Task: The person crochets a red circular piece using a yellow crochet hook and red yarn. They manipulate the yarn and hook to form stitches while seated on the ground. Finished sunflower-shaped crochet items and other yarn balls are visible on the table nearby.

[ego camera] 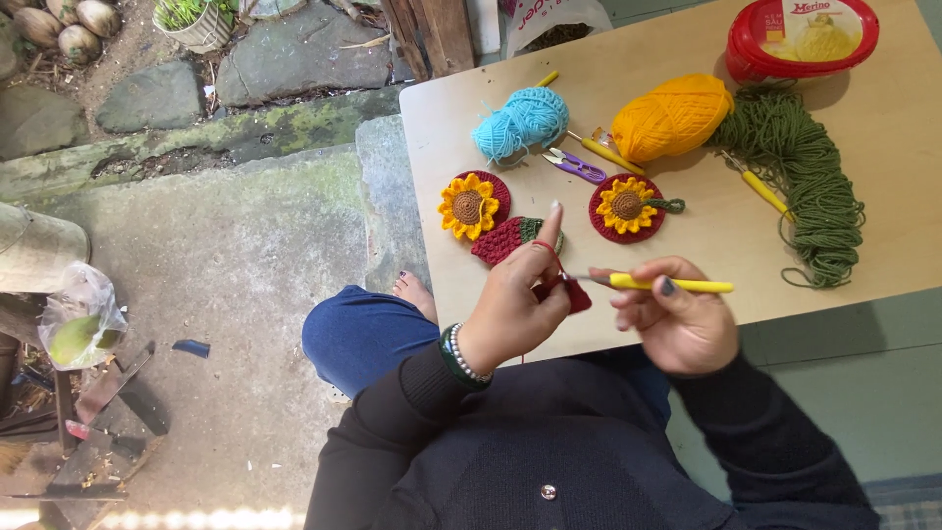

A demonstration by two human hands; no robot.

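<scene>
Crochet piece point(572, 291): small dark red patch, pinched in the left hand point(512, 306) over the table's near edge; red yarn runs over the raised forefinger.
Left hand: fingers closed on the crochet piece, beaded bracelet at the wrist.
Right hand point(675, 324): closed around a yellow-handled crochet hook point(659, 284), tip pointing to 9 o'clock into the red piece.
Table point(883, 147): pale wooden top.
Finished pieces: sunflower coaster point(472, 204) at 11 o'clock of the left hand; red and green strawberry piece point(508, 238) just at 12 o'clock of it; second sunflower coaster point(628, 206) at 12 o'clock of the right hand.
Yarn: blue ball point(523, 121), orange ball point(673, 116), loose green skein point(810, 177) at 2 o'clock of the right hand.
Tools: purple scissors point(577, 165) between the blue and orange balls; spare yellow hook point(763, 189) beside the skein.
Container: red tub point(800, 37), lidded, at the far edge.
</scene>
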